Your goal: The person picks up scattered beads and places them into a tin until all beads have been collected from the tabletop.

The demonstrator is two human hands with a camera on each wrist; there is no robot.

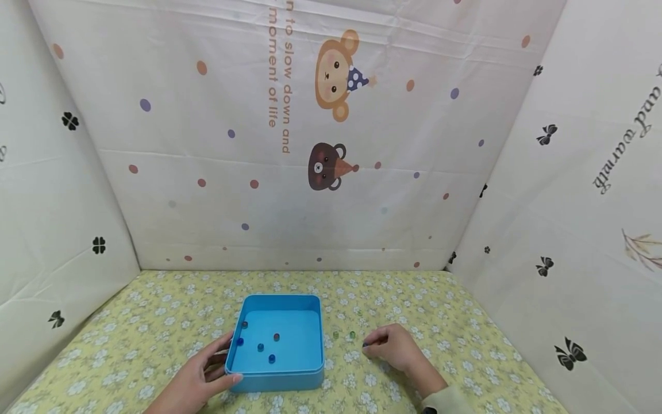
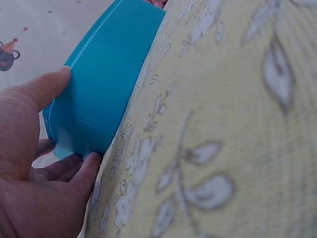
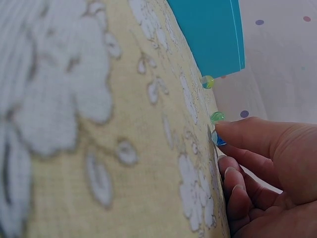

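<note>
A blue square box (image 1: 276, 380) without a lid stands on the cloth, with several marbles on its floor, among them a red marble (image 1: 276, 337) and a dark blue marble (image 1: 272, 359). My left hand (image 1: 199, 374) holds the box's near left corner, thumb on the front wall and fingers along the left side; the left wrist view shows this hand (image 2: 44, 153) at the corner too. To the right of the box, my right hand (image 1: 395, 348) pinches a blue marble (image 3: 218, 138) between thumb and index finger, low at the cloth. Just beyond lies a green marble (image 1: 353, 334).
Between the box and that green marble sits a yellowish-green marble (image 1: 336, 334). The table wears a yellow floral cloth (image 1: 170, 322). Pale printed sheets rise behind it (image 1: 289, 230) and on both sides.
</note>
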